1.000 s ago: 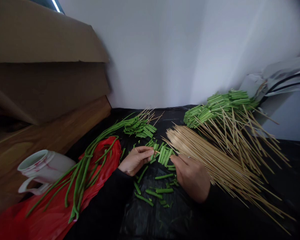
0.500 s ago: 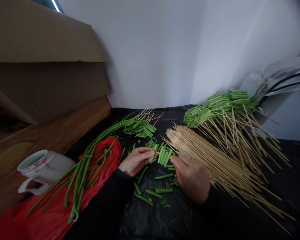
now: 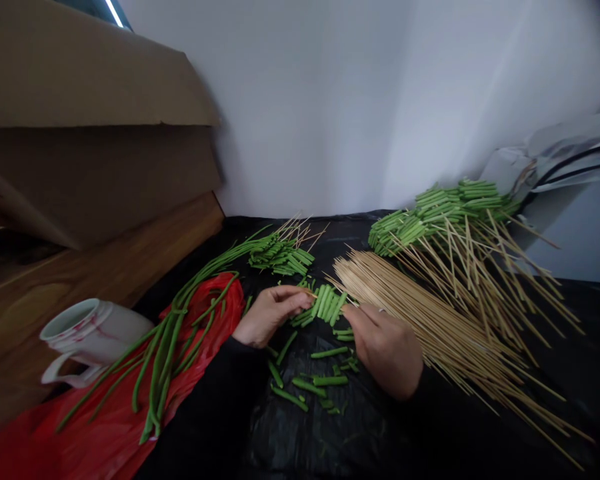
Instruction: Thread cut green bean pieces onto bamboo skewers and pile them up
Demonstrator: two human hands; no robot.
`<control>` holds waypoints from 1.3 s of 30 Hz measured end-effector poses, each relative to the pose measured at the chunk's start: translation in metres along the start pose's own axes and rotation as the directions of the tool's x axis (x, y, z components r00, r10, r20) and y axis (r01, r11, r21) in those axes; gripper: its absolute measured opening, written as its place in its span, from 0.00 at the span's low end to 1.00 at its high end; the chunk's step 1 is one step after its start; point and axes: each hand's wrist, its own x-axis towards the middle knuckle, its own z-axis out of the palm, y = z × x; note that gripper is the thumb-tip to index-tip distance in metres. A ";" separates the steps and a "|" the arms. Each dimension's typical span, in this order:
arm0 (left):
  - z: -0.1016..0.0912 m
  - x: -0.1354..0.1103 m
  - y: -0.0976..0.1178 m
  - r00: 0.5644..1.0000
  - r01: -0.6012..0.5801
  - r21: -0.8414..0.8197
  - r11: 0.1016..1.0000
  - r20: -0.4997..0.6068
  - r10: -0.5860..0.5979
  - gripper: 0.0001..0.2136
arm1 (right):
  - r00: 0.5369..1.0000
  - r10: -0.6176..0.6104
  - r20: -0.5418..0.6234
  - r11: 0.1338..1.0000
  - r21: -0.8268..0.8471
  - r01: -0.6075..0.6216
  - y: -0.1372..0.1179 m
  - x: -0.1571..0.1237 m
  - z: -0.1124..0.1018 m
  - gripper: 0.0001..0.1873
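The bare left hand (image 3: 266, 313) has risen slightly since the earlier frame. Between the hands, short green stalk pieces (image 3: 329, 304) sit side by side on a thin tan wooden skewer (image 3: 312, 294), pinched by the bare right hand (image 3: 387, 347); whether the left fingers grip cannot be told.

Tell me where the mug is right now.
In the head view, the mug is at the left, out past the left hand, next to the red bag and the long beans.

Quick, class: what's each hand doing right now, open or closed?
Left hand: closed at a skewer; exact grip unclear.
Right hand: closed, holding that skewer of beans.
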 end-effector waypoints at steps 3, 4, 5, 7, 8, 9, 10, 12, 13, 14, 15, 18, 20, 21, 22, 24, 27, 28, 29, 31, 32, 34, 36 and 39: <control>-0.024 0.003 0.010 0.944 -0.152 0.291 0.945 -0.240 0.226 0.16 | 1.000 0.022 -0.023 0.999 -0.033 -0.022 0.008 0.000 0.001 0.13; -0.032 0.003 0.012 0.906 -0.169 0.417 0.893 -0.292 0.308 0.15 | 0.999 0.026 -0.022 0.999 -0.034 -0.027 0.009 0.000 0.002 0.13; -0.039 0.004 0.013 0.873 -0.167 0.539 0.826 -0.307 0.378 0.14 | 0.999 0.028 -0.017 0.999 -0.033 -0.028 0.010 0.000 0.002 0.13; -0.050 0.004 0.014 0.854 -0.108 0.758 0.643 -0.261 0.451 0.10 | 1.000 0.015 0.002 1.000 -0.025 -0.015 0.010 0.000 0.003 0.13; -0.052 0.003 0.013 0.859 -0.073 0.836 0.543 -0.225 0.461 0.09 | 1.000 0.009 0.008 1.000 -0.021 -0.009 0.010 0.000 0.003 0.13; -0.053 0.003 0.012 0.867 -0.037 0.894 0.446 -0.193 0.460 0.09 | 1.000 0.005 0.009 1.000 -0.021 -0.005 0.009 0.000 0.003 0.13; -0.053 0.002 0.011 0.873 -0.001 0.935 0.356 -0.173 0.457 0.10 | 1.000 0.003 0.009 1.000 -0.023 -0.002 0.009 0.000 0.002 0.14; -0.050 0.002 0.008 0.874 0.071 0.976 0.206 -0.160 0.458 0.11 | 1.000 0.001 0.004 1.000 -0.029 -0.001 0.008 0.000 0.002 0.13; -0.048 0.002 0.006 0.874 0.105 0.984 0.145 -0.161 0.458 0.12 | 1.000 0.000 0.002 1.000 -0.031 0.000 0.008 0.000 0.003 0.13; -0.047 0.002 0.004 0.876 0.134 0.987 0.094 -0.162 0.453 0.12 | 1.000 -0.002 0.002 1.000 -0.030 0.002 0.008 -0.001 0.003 0.13; -0.046 0.003 0.002 0.881 0.154 0.987 0.054 -0.162 0.445 0.11 | 1.000 -0.006 0.003 1.000 -0.026 0.006 0.008 -0.001 0.003 0.13; -0.045 0.005 -0.003 0.897 0.170 0.985 -0.009 -0.151 0.416 0.10 | 1.000 -0.009 0.011 1.000 -0.012 0.009 0.007 -0.002 0.003 0.14; -0.046 0.006 -0.003 0.903 0.156 0.988 -0.009 -0.139 0.408 0.09 | 1.000 -0.010 0.016 1.000 -0.010 0.010 0.007 -0.002 0.003 0.14; -0.046 0.006 -0.003 0.898 0.142 0.990 0.007 -0.132 0.421 0.09 | 1.000 -0.008 0.013 1.000 -0.011 0.008 0.007 -0.002 0.003 0.14; -0.046 0.006 -0.002 0.886 0.123 0.992 0.034 -0.125 0.447 0.08 | 1.000 -0.006 0.010 1.000 -0.011 0.006 0.006 -0.002 0.003 0.14; -0.045 0.006 0.001 0.847 0.057 0.987 0.150 -0.128 0.516 0.07 | 1.000 0.003 0.004 1.000 -0.009 -0.003 0.005 -0.001 0.003 0.14; -0.036 0.006 0.003 0.847 -0.145 0.826 0.545 -0.182 0.500 0.07 | 1.000 0.011 0.000 1.000 -0.005 -0.011 0.004 -0.002 0.003 0.13; -0.031 0.006 0.003 0.878 -0.197 0.686 0.701 -0.195 0.438 0.10 | 1.000 0.010 -0.003 1.000 -0.003 -0.010 0.004 -0.002 0.003 0.14; -0.026 0.006 0.003 0.915 -0.213 0.512 0.832 -0.195 0.354 0.13 | 1.000 0.008 -0.005 1.000 -0.002 -0.008 0.004 -0.002 0.003 0.14; -0.017 0.006 0.000 0.974 -0.145 0.161 0.976 -0.148 0.169 0.17 | 1.000 0.006 -0.001 1.000 -0.006 -0.006 0.003 -0.002 0.002 0.14; -0.013 0.006 -0.001 0.990 -0.087 0.020 0.996 -0.107 0.089 0.18 | 1.000 0.006 0.001 1.000 -0.009 -0.006 0.003 -0.001 0.002 0.14; -0.007 0.006 -0.004 0.999 0.011 -0.172 0.985 -0.029 -0.016 0.16 | 1.000 0.010 0.001 1.000 -0.016 -0.010 0.003 -0.001 0.001 0.13; -0.004 0.005 -0.005 0.998 0.060 -0.258 0.964 0.022 -0.056 0.14 | 1.000 0.013 0.001 1.000 -0.006 -0.013 0.003 -0.001 0.001 0.13; -0.003 0.005 -0.006 0.996 0.083 -0.294 0.952 0.050 -0.072 0.12 | 1.000 0.018 0.007 1.000 0.014 -0.018 0.003 -0.001 0.001 0.13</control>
